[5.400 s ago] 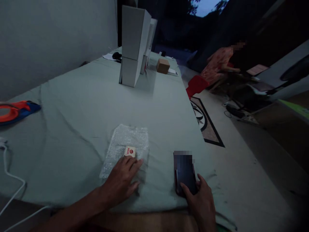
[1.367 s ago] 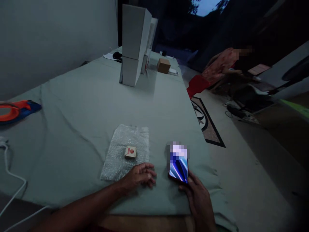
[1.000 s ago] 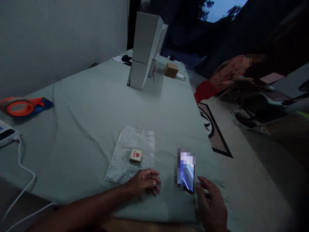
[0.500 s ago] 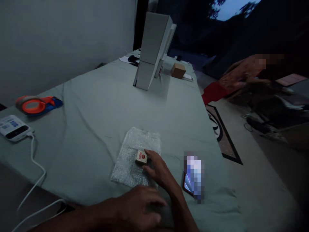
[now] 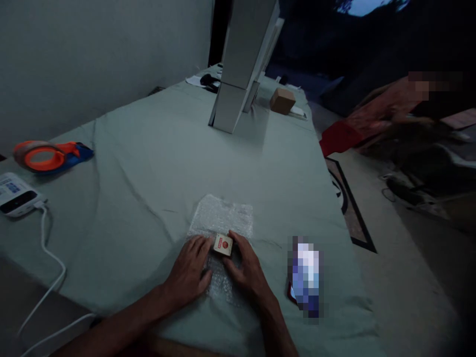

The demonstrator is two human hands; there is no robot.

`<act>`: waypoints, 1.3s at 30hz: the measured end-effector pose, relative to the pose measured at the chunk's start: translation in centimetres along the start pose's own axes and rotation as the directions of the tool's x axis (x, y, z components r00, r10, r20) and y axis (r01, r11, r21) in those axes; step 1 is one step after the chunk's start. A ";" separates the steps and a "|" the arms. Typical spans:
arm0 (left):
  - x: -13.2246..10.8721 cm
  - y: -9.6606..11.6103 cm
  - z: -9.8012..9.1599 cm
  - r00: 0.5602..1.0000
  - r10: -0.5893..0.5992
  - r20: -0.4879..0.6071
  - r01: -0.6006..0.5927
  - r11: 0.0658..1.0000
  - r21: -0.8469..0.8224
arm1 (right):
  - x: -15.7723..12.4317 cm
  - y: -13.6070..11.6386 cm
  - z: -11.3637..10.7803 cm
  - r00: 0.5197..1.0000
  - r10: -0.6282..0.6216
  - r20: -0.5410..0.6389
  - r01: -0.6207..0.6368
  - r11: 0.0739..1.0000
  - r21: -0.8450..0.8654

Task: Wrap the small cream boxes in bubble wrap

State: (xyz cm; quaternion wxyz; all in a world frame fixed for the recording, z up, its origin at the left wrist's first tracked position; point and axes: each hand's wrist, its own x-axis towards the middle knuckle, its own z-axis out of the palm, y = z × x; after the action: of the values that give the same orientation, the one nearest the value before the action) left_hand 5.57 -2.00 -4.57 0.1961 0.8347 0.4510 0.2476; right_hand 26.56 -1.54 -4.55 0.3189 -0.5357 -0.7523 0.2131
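Note:
A small cream-coloured box with red print [image 5: 223,245] lies on a sheet of bubble wrap [image 5: 223,215] on the cloth. My right hand [image 5: 248,270] is at the box's right side, its index finger at the far corner and its thumb at the near corner, closed lightly around that end. My left hand [image 5: 189,270] rests palm down on the left part of the wrap. Its fingers are stretched out, with the fingertips close beside the box's left edge; whether they touch it I cannot tell.
A phone [image 5: 292,292], partly blurred out, lies right of my hands. At the left are an orange and blue tape dispenser [image 5: 44,157] and a white device [image 5: 17,196] with a cable. A tall pale box [image 5: 238,74] and a brown carton [image 5: 283,101] stand farther back. A person [image 5: 386,106] is at right.
My left hand has moved from the near edge up and left onto the bubble wrap, beside the box. My right hand stays at the box, which has turned slightly. The view has shifted a little.

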 end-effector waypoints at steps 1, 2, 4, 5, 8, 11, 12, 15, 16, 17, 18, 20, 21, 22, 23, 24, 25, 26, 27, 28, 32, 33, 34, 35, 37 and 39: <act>0.0 -0.1 0.0 1.000 0.007 0.009 -0.007 1.000 0.016 | -0.1 0.0 0.1 1.000 -0.007 -0.013 0.007 1.000 -0.010; 0.0 -0.2 -0.1 1.000 0.014 0.017 -0.014 1.000 0.027 | -0.3 0.1 0.3 1.000 -0.014 -0.024 0.014 1.000 -0.015; 0.1 -0.5 -0.2 0.999 0.016 0.031 -0.018 0.999 0.038 | -0.5 0.2 0.5 0.999 -0.017 -0.040 0.017 1.000 -0.006; 0.1 -0.5 -0.3 0.999 0.014 0.036 -0.016 0.999 0.041 | -0.5 0.2 0.6 0.999 -0.011 -0.044 0.011 1.000 0.003; 0.1 -0.6 -0.4 0.999 0.011 0.048 -0.013 0.999 0.044 | -0.6 0.4 0.7 0.999 0.011 -0.051 -0.010 1.000 0.015; -0.1 -0.6 -0.5 0.998 0.012 0.061 -0.015 0.998 0.055 | -0.6 0.5 0.9 0.998 0.014 -0.058 -0.013 1.000 0.015; -0.1 -0.6 -0.5 0.998 0.011 0.065 -0.015 0.998 0.062 | -0.6 0.6 0.9 0.998 0.009 -0.058 -0.008 1.000 0.020; -0.2 -0.8 -0.6 0.997 0.022 0.072 -0.028 0.996 0.081 | -0.4 0.5 0.9 0.998 -0.004 -0.058 0.007 0.999 0.045; -0.2 -0.8 -0.6 0.997 0.027 0.074 -0.033 0.996 0.086 | -0.3 0.4 0.8 0.998 -0.008 -0.058 0.011 0.999 0.052; -0.2 -0.9 -0.7 0.997 0.031 0.075 -0.038 0.995 0.091 | -0.2 0.3 0.8 0.998 -0.008 -0.058 0.011 0.998 0.058; -0.2 -0.9 -0.7 0.997 0.035 0.074 -0.042 0.995 0.095 | -0.2 0.1 0.7 0.998 -0.003 -0.059 0.007 0.998 0.065; -0.3 -1.0 -0.7 0.997 0.040 0.065 -0.047 0.994 0.101 | 0.0 -0.1 0.6 0.999 0.004 -0.053 0.001 0.997 0.081; -0.3 -1.0 -0.8 0.997 0.042 0.057 -0.048 0.994 0.102 | 0.0 -0.3 0.5 0.999 0.003 -0.050 0.001 0.996 0.090; -0.3 -1.0 -0.8 0.998 0.042 0.051 -0.047 0.994 0.102 | 0.0 -0.4 0.5 0.999 0.001 -0.045 0.004 0.995 0.098; -0.4 -1.0 -1.0 0.998 0.043 0.048 -0.048 0.994 0.101 | 0.1 -0.4 0.4 0.999 -0.004 -0.042 0.008 0.995 0.104; -0.4 -1.0 -1.1 0.998 0.043 0.053 -0.048 0.994 0.099 | 0.1 -0.5 0.4 0.999 -0.012 -0.040 0.016 0.994 0.108; -0.4 -1.0 -1.3 0.997 0.044 0.064 -0.050 0.994 0.097 | 0.0 -0.5 0.4 0.999 -0.019 -0.039 0.023 0.994 0.109; -0.4 -1.0 -1.6 0.996 0.047 0.080 -0.054 0.994 0.095 | 0.0 -0.6 0.5 0.999 -0.026 -0.039 0.030 0.994 0.106; -0.5 -1.0 -1.8 0.994 0.052 0.095 -0.060 0.994 0.090 | 0.0 -0.6 0.5 0.999 -0.032 -0.042 0.036 0.994 0.102; -0.6 -0.9 -2.1 0.993 0.057 0.107 -0.066 0.994 0.084 | 0.0 -0.6 0.5 0.998 -0.035 -0.047 0.040 0.995 0.096; -1.6 -0.5 -3.1 0.992 0.067 0.107 -0.075 0.995 0.065 | -0.2 -0.5 0.7 0.998 -0.033 -0.057 0.038 0.996 0.084; -2.1 -0.3 -3.4 0.992 0.074 0.105 -0.081 0.995 0.065 | -0.2 -0.5 0.7 0.998 -0.032 -0.055 0.036 0.996 0.086; -2.5 -0.2 -3.5 0.991 0.077 0.110 -0.085 0.994 0.069 | -0.3 -0.5 0.7 0.998 -0.030 -0.051 0.035 0.996 0.086; -2.9 0.0 -3.6 0.990 0.083 0.116 -0.092 0.993 0.075 | -0.3 -0.5 0.6 0.998 -0.026 -0.048 0.030 0.996 0.085; -3.4 0.2 -3.6 0.988 0.086 0.125 -0.099 0.990 0.100 | -0.4 -0.4 0.6 0.999 -0.016 -0.044 0.019 0.997 0.075; -3.5 0.4 -3.4 0.988 0.088 0.124 -0.103 0.987 0.120 | -0.5 -0.3 0.7 0.999 -0.007 -0.040 0.009 0.998 0.063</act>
State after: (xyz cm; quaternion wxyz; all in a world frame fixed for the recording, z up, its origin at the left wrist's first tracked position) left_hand 2.17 -4.86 -2.51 0.1573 0.8794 0.4126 0.1781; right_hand 26.02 -2.09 -4.99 0.3516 -0.5264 -0.7408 0.2247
